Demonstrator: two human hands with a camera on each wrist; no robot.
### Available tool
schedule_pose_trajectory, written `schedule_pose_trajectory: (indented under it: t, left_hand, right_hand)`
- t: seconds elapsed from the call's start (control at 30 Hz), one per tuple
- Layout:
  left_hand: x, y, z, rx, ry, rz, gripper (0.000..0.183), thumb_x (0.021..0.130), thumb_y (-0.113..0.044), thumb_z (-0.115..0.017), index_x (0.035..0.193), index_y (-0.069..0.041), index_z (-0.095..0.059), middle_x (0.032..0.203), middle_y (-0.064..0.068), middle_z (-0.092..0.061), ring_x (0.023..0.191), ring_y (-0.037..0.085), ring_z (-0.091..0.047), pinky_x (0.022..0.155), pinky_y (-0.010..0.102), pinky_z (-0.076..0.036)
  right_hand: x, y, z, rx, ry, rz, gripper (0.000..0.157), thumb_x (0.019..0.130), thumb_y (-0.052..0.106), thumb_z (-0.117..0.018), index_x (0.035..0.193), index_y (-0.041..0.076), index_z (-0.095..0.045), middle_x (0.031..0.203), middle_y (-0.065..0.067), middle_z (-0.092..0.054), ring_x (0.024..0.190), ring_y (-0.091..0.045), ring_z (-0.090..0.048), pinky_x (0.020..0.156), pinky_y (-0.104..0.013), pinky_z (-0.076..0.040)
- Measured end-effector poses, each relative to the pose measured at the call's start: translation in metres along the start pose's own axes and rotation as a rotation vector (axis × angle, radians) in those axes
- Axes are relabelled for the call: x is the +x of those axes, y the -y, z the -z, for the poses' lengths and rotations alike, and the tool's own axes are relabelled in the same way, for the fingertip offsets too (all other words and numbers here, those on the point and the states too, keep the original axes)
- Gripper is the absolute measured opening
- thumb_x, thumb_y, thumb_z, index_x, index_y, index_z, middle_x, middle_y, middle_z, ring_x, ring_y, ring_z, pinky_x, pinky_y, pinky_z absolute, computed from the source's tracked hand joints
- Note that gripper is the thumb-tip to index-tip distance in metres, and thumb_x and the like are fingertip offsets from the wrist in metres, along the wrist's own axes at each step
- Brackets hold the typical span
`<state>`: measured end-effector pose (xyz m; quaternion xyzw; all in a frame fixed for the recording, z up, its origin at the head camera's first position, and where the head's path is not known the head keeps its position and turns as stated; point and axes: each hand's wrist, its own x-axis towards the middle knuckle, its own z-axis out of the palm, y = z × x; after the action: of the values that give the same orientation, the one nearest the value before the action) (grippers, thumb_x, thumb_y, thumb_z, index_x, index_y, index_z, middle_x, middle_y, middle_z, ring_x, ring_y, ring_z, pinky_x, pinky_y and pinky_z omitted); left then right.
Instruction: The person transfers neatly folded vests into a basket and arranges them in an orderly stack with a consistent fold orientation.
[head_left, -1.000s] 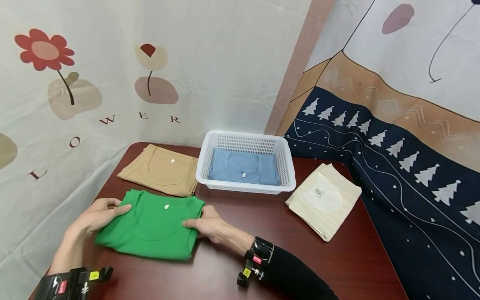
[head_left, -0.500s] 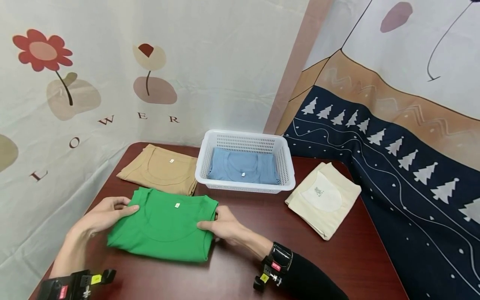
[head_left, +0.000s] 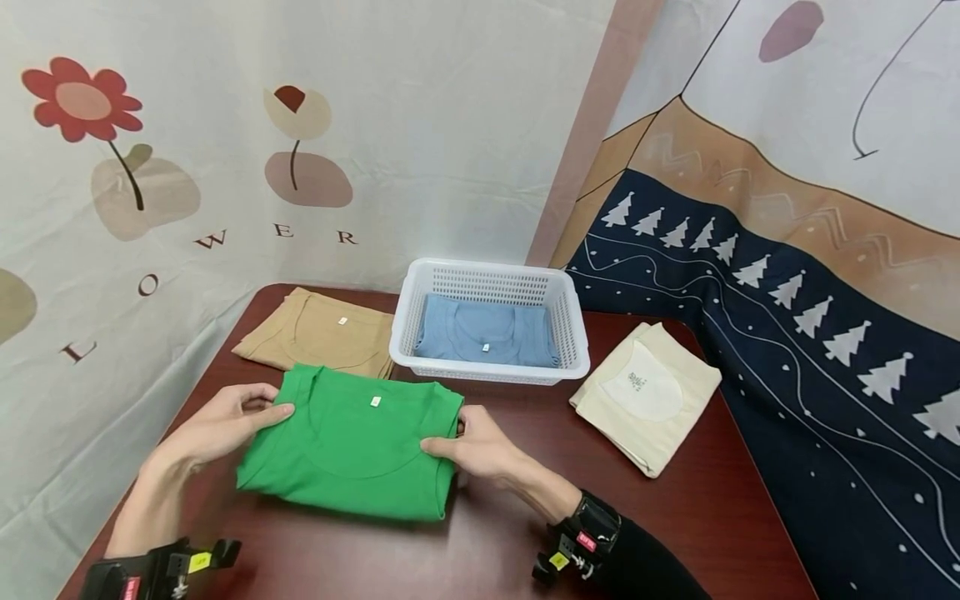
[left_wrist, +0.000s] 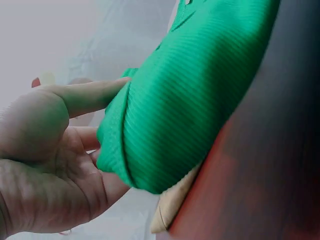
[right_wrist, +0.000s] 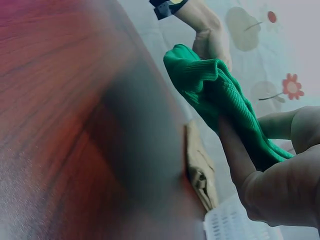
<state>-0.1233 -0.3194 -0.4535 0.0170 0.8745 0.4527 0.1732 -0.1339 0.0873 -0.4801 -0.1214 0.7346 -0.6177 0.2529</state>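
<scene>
Green shirt (head_left: 352,454): folded, ribbed, round-necked, small white label (head_left: 376,402) near top. My left hand (head_left: 234,418) and right hand (head_left: 483,446) pinch its sides, holding it above the surface (head_left: 697,533), near the tan shirt (head_left: 337,333).

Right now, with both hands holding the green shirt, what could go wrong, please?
The left hand and right hand grip the green shirt only at its sides, so its folds might sag or open. In the head view it partly hides the tan shirt; a low sweep might disturb that one, or perhaps bump the white basket.
</scene>
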Motion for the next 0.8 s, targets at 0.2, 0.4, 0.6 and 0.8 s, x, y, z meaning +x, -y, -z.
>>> schedule_pose_trajectory:
  t: [0.2,0.4,0.6,0.8]
  left_hand:
    - [0.002,-0.015,-0.007,-0.067,-0.022,-0.051,0.037,0.114,-0.029,-0.069,0.131,0.002,-0.058,0.094,-0.005,-0.059,0.082,0.008,-0.057,0.071,0.03,-0.049]
    - [0.009,-0.031,-0.018,-0.09,-0.032,-0.149,0.034,0.115,-0.026,-0.068,0.127,0.004,-0.057,0.101,0.002,-0.058,0.085,0.006,-0.058,0.072,0.028,-0.05]
    - [0.025,-0.048,-0.034,-0.099,-0.011,-0.245,0.023,0.117,-0.02,-0.063,0.114,0.001,-0.053,0.088,0.001,-0.05,0.077,0.008,-0.052,0.07,0.028,-0.044]
    - [0.04,-0.066,-0.046,-0.101,-0.002,-0.274,0.021,0.117,-0.02,-0.064,0.113,-0.001,-0.054,0.089,0.001,-0.051,0.082,0.008,-0.055,0.075,0.025,-0.045]
  right_hand:
    - [-0.009,0.007,0.018,-0.044,-0.01,0.032,0.024,0.098,0.014,-0.085,0.118,0.003,-0.08,0.11,-0.005,-0.085,0.102,-0.011,-0.076,0.093,-0.028,-0.061]
    - [-0.018,0.016,0.038,-0.072,-0.045,0.041,0.024,0.098,0.014,-0.085,0.118,0.002,-0.08,0.105,-0.001,-0.084,0.097,-0.01,-0.075,0.087,-0.026,-0.061]
    - [-0.026,0.02,0.064,-0.052,-0.073,0.046,0.028,0.1,0.011,-0.082,0.123,-0.002,-0.076,0.112,-0.008,-0.085,0.099,-0.013,-0.078,0.086,-0.029,-0.064]
    - [-0.033,0.022,0.087,-0.018,-0.096,0.061,0.035,0.101,0.008,-0.079,0.131,-0.007,-0.072,0.117,-0.014,-0.084,0.098,-0.014,-0.08,0.086,-0.031,-0.068]
